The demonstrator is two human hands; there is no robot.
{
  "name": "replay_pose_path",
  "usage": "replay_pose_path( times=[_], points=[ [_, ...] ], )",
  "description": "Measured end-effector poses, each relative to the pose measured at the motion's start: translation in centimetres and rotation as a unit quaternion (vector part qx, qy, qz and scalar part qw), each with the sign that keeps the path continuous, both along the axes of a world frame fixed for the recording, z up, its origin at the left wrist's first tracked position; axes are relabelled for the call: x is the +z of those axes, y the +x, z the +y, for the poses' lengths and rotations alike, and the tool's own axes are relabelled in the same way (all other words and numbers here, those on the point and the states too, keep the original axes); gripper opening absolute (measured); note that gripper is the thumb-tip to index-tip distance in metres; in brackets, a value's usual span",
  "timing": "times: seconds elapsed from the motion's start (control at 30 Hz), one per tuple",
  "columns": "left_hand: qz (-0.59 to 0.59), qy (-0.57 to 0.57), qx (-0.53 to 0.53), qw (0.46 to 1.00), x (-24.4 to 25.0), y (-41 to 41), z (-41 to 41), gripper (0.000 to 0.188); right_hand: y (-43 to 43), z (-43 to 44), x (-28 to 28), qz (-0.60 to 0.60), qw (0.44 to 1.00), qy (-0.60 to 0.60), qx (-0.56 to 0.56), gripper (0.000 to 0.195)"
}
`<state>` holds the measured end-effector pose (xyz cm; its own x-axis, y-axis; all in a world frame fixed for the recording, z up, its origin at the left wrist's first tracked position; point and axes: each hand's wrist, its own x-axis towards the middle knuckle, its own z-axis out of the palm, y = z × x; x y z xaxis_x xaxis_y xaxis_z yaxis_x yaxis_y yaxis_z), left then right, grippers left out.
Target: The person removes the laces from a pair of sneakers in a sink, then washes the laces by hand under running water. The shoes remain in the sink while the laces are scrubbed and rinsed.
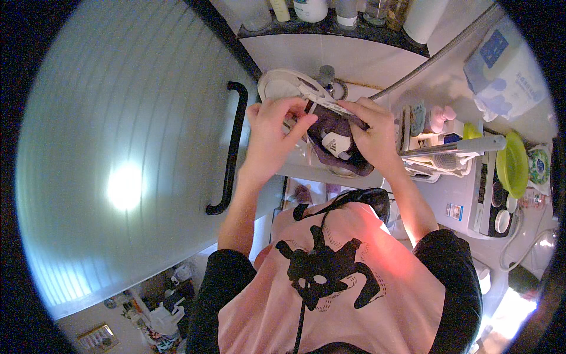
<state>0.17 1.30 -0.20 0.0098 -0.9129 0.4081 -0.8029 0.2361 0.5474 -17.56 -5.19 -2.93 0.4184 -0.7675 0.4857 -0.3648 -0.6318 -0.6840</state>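
In front of me is a dark Adidas shoe (336, 144) with a pale lining and a white sole, tilted on its side above the washbasin (296, 164). My right hand (373, 132) grips the shoe at its right end, thumb and fingers on the sole edge and upper. My left hand (276, 130) is at the shoe's other end, its thumb and index finger around a small dark and white strip, perhaps a strap or lace. A second pale, rounded object (276, 84) lies behind my left hand; its kind is unclear. A metal faucet (327, 75) stands behind the shoe.
A ribbed glass door (177, 132) with a black handle (234, 150) is at left. Bottles (311, 9) line a dark shelf (300, 30) beyond the basin. A shower hose (435, 55), a rack of toiletries (435, 166), a washing machine (451, 208) and a green basin (512, 163) are at right.
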Motion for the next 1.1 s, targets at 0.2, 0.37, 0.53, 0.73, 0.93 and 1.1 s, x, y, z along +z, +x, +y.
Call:
replay_pose_path(
  times=[0.2, 0.37, 0.53, 0.73, 0.93, 1.1],
  points=[
    [0.012, -0.114, 0.1, 0.988, -1.8, -2.3, -1.3, 0.014, 0.4, 1.1, 0.5, -0.022, 1.0, 0.002, -0.011, 0.032],
    [0.002, -0.133, 0.099, 0.986, -2.1, -2.4, -1.7, 0.011, 0.3, 1.6, 0.3, -0.055, 0.998, -0.006, -0.003, 0.032],
    [-0.019, -0.07, 0.014, 0.997, -1.5, -1.1, -1.3, 0.01, 0.4, 1.3, 0.0, -0.075, 0.997, 0.007, -0.036, 0.031],
    [0.24, -0.002, -0.258, 0.936, 0.1, 4.3, 0.9, 0.008, -1.9, -1.0, 0.0, -0.078, 0.992, -0.036, -0.098, 0.029],
    [0.069, 0.098, -0.071, 0.99, -1.6, 5.7, 0.4, 0.01, -2.3, -1.6, 0.2, -0.076, 0.992, 0.0, -0.098, 0.03],
    [0.094, -0.064, -0.038, 0.993, -1.5, 1.3, -2.8, 0.009, -1.6, -1.6, -0.3, -0.045, 0.994, -0.008, -0.099, 0.031]
  ],
)
